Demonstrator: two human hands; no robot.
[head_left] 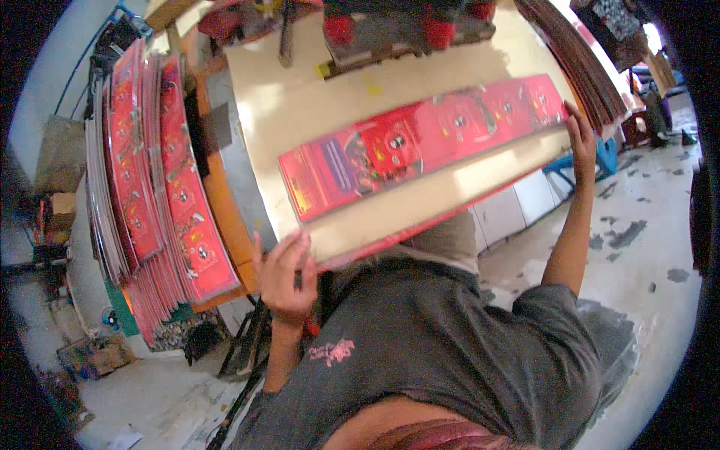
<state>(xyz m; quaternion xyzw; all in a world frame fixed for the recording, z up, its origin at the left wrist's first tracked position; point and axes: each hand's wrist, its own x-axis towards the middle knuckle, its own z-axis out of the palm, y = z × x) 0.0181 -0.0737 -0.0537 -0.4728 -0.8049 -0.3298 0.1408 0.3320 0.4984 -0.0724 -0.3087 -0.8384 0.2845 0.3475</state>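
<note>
A long red printed strip [427, 142], with purple and orange panels at its left end, lies at a slant across the pale tabletop [442, 196]. My right hand [580, 139] is at the strip's right end, its fingertips closed at the edge there. Close to the near left corner of the tabletop is my left hand [287, 276]. Its fingers are stretched and spread, with nothing in them, a short way from the strip's left end. Slight blur softens the strip and my left hand.
At the left stand stacks of similar red strips [191, 202] on an orange surface [223, 219]. A dark piece of equipment with red parts [409, 34] stands at the table's far side. More stacked strips [577, 64] lie at the far right, above a blue stool [606, 156].
</note>
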